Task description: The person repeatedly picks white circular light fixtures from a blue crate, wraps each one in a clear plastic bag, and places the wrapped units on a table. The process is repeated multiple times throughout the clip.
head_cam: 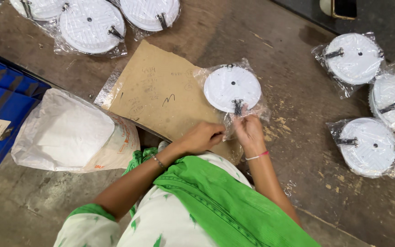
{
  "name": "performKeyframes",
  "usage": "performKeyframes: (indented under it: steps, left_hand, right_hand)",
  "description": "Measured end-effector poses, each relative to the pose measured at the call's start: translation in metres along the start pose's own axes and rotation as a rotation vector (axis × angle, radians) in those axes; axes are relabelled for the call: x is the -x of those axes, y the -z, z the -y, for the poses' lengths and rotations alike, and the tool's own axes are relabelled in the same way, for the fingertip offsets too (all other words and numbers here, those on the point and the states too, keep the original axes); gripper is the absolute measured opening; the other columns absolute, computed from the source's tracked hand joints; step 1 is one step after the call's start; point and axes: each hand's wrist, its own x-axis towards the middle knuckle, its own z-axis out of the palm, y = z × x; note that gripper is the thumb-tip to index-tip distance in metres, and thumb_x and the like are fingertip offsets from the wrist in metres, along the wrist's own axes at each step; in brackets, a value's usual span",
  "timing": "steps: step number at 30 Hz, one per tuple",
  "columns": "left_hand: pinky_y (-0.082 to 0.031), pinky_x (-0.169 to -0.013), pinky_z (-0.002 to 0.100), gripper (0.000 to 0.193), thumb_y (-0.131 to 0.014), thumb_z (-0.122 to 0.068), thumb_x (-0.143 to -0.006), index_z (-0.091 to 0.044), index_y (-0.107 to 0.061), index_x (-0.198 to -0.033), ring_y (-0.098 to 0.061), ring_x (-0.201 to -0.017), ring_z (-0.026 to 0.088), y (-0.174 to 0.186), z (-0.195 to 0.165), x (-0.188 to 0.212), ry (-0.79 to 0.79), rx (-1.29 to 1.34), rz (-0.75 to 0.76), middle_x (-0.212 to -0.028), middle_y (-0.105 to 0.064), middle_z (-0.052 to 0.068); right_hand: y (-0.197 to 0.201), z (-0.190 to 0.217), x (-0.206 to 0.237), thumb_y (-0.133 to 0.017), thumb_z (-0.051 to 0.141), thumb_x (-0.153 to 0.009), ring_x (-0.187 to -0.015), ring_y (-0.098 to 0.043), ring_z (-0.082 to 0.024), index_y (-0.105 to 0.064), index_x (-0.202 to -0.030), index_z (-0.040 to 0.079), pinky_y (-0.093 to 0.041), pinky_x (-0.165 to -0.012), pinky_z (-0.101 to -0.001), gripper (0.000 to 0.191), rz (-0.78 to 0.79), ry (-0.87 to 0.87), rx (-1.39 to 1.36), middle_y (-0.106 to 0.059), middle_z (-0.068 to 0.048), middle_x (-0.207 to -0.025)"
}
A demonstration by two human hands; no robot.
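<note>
A round white disc [232,88] with metal spring clips lies inside a clear plastic bag [261,110] on a brown cardboard sheet [161,96]. Both of my hands hold the bag's open near edge. My left hand [202,137] pinches the plastic at the left of the opening. My right hand [248,130] grips the plastic just below the disc's clip. The disc sits flat, clip side up.
Three bagged discs [366,146] lie at the right and three more bagged discs [90,25] at the top left on the worn floor. A white plastic sack [69,132] sits at the left beside a blue crate [1,100].
</note>
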Motion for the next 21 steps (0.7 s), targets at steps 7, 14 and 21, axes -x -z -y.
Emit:
performKeyframes:
  steps: [7, 14, 21]
  left_hand:
    - [-0.056, -0.075, 0.043, 0.020, -0.071, -0.016, -0.087, -0.012, -0.070, -0.106, -0.071, -0.083, 0.030, 0.049, -0.003, 0.028, 0.178, -0.128, 0.044, -0.095, -0.074, 0.011]
    - [-0.024, -0.121, 0.050, 0.105, -0.087, -0.021, -0.067, -0.016, -0.031, -0.155, -0.031, -0.149, 0.030, 0.055, 0.015, -0.028, -0.138, -0.623, -0.082, -0.163, -0.030, 0.007]
    - [-0.023, -0.126, 0.049, 0.066, -0.074, -0.015, -0.084, -0.019, -0.051, -0.146, -0.031, -0.152, 0.026, 0.011, 0.044, -0.059, -0.409, -0.587, 0.053, -0.164, -0.034, 0.001]
  right_hand:
    - [-0.022, -0.003, -0.007, -0.031, -0.021, -0.085, -0.115, -0.064, -0.018, -0.045, -0.141, 0.022, -0.051, -0.106, -0.0567, 0.072, -0.235, 0.013, 0.018, -0.062, -0.005, -0.127]
    - [-0.028, -0.002, 0.000, -0.038, -0.021, -0.083, -0.105, -0.069, -0.024, -0.046, -0.143, 0.008, -0.061, -0.097, -0.0522, 0.067, -0.096, 0.186, 0.345, -0.065, -0.012, -0.124]
    - [-0.051, 0.011, 0.037, -0.075, -0.002, -0.093, -0.087, -0.072, -0.024, -0.051, -0.138, 0.001, -0.058, -0.075, -0.0363, 0.051, -0.302, 0.829, 1.436, -0.070, -0.017, -0.108]
